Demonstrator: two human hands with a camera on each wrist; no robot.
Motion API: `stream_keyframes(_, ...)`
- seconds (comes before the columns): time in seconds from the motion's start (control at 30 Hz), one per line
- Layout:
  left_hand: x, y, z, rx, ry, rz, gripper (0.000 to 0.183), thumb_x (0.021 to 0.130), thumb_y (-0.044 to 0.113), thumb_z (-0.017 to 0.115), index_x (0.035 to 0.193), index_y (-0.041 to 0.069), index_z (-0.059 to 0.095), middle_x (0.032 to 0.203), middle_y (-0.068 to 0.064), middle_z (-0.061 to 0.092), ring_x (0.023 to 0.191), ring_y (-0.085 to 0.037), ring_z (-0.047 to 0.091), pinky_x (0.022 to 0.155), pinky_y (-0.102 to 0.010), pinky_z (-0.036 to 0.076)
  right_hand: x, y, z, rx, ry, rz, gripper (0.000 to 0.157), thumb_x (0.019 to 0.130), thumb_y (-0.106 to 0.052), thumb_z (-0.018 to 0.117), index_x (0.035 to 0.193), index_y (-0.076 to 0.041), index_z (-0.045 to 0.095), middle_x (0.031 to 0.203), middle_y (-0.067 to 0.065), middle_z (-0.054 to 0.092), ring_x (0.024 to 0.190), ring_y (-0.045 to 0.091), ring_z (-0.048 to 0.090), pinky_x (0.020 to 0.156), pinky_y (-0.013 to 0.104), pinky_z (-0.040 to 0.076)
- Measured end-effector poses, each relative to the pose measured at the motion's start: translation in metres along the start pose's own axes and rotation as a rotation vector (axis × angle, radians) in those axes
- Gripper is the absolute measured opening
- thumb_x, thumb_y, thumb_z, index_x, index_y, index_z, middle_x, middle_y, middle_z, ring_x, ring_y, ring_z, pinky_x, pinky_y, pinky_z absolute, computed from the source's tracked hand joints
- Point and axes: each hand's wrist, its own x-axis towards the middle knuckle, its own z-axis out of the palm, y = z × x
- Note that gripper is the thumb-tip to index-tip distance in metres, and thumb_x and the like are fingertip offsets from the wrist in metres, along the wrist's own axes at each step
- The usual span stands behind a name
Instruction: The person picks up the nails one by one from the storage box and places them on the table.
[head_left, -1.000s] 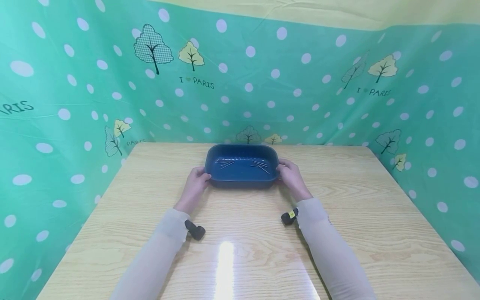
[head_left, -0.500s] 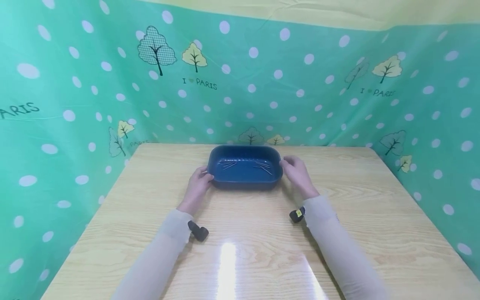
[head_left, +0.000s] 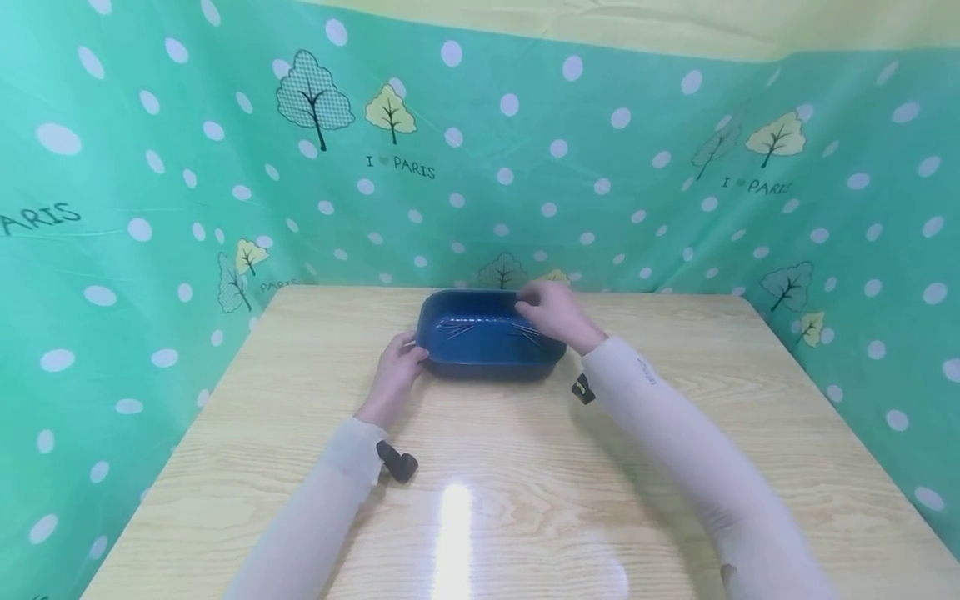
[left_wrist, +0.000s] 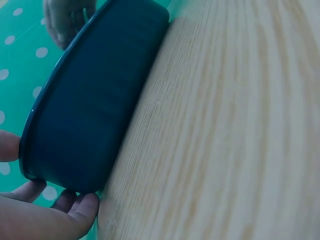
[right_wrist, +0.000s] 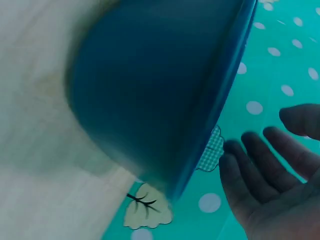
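Observation:
A deep blue rectangular plastic basin (head_left: pixel 480 367) stands near the far edge of the table. My left hand (head_left: pixel 393 371) holds its left end; in the left wrist view, fingers (left_wrist: pixel 82 212) touch the basin's end wall. Two small groups of thin sticks lie on its floor, one group at the left (head_left: pixel 457 329) and one at the right (head_left: pixel 528 333); their kind is too small to tell. Over the basin's right part hovers my right hand (head_left: pixel 555 312). The right wrist view shows its fingers (right_wrist: pixel 250 175) loosely bent, apart from the rim, with nothing visible between them.
The wooden table (head_left: pixel 300 367) extends around the basin, with a bright light reflection in front. A green dotted curtain (head_left: pixel 420 217) encloses the back and sides. A small black camera (head_left: pixel 401 462) sits at the left wrist, another (head_left: pixel 582 388) at the right.
My right hand has let go of the basin's right end, drawn back slightly, then moved up and left over it. The left hand keeps its hold. The whole view has shifted slightly.

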Motion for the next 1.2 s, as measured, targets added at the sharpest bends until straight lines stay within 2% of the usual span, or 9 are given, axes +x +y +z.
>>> stream_keyframes(0.27,-0.002,0.002,0.000,0.004,0.001,0.004,0.048,0.085,0.006,0.047,0.131,0.003,0.035,0.132,-0.022,0.038,0.121,-0.029,0.041,0.101,-0.035,0.037,0.028,-0.019,0.007,-0.078,-0.115,-0.149,0.024,0.086,-0.019,0.058,0.106,-0.007,0.062,0.103,0.005,0.061,0.093,0.019,0.056,0.084,0.035,0.048)
stream_keyframes(0.5,-0.004,0.005,0.000,0.011,0.012,-0.005,0.049,0.084,0.006,0.048,0.131,0.003,0.036,0.131,-0.020,0.040,0.120,-0.029,0.042,0.100,-0.036,0.038,0.048,-0.029,0.017,-0.213,-0.212,-0.259,0.020,0.086,-0.017,0.057,0.102,-0.006,0.064,0.096,0.005,0.063,0.089,0.019,0.058,0.080,0.032,0.049)
stream_keyframes(0.67,-0.003,0.004,-0.001,0.035,0.023,-0.008,0.049,0.083,0.008,0.050,0.130,0.005,0.037,0.129,-0.017,0.042,0.117,-0.026,0.045,0.099,-0.034,0.040,0.060,-0.042,0.026,-0.263,-0.295,-0.284,0.021,0.086,-0.017,0.058,0.103,-0.006,0.064,0.099,0.005,0.063,0.090,0.019,0.057,0.081,0.032,0.049)
stream_keyframes(0.8,-0.003,0.003,-0.002,0.039,0.017,-0.015,0.049,0.084,0.008,0.050,0.131,0.006,0.037,0.128,-0.017,0.043,0.116,-0.025,0.045,0.099,-0.034,0.040,0.068,-0.049,0.036,-0.347,-0.351,-0.304,0.019,0.085,-0.016,0.058,0.100,-0.007,0.064,0.092,0.002,0.062,0.083,0.016,0.057,0.074,0.029,0.050)
stream_keyframes(0.9,-0.003,0.004,-0.001,0.037,0.016,-0.013,0.049,0.084,0.009,0.050,0.131,0.006,0.037,0.128,-0.017,0.043,0.116,-0.025,0.045,0.099,-0.034,0.040,0.072,-0.052,0.044,-0.423,-0.358,-0.322,0.015,0.085,-0.017,0.058,0.096,-0.010,0.065,0.083,-0.002,0.060,0.075,0.014,0.056,0.067,0.026,0.049)
stream_keyframes(1.03,-0.002,0.002,0.000,0.031,0.014,-0.010,0.048,0.083,0.008,0.050,0.130,0.006,0.038,0.128,-0.015,0.043,0.116,-0.025,0.045,0.099,-0.035,0.040,0.076,-0.056,0.055,-0.519,-0.350,-0.341,0.007,0.085,-0.019,0.058,0.088,-0.015,0.064,0.082,-0.005,0.055,0.071,0.012,0.054,0.063,0.025,0.047)
stream_keyframes(1.2,0.000,0.000,0.001,0.026,0.010,0.003,0.047,0.083,0.007,0.050,0.129,0.005,0.039,0.127,-0.014,0.044,0.117,-0.026,0.045,0.098,-0.036,0.040,0.077,-0.060,0.062,-0.570,-0.356,-0.346,0.007,0.086,-0.018,0.057,0.086,-0.016,0.064,0.084,-0.004,0.053,0.076,0.013,0.051,0.066,0.026,0.047)
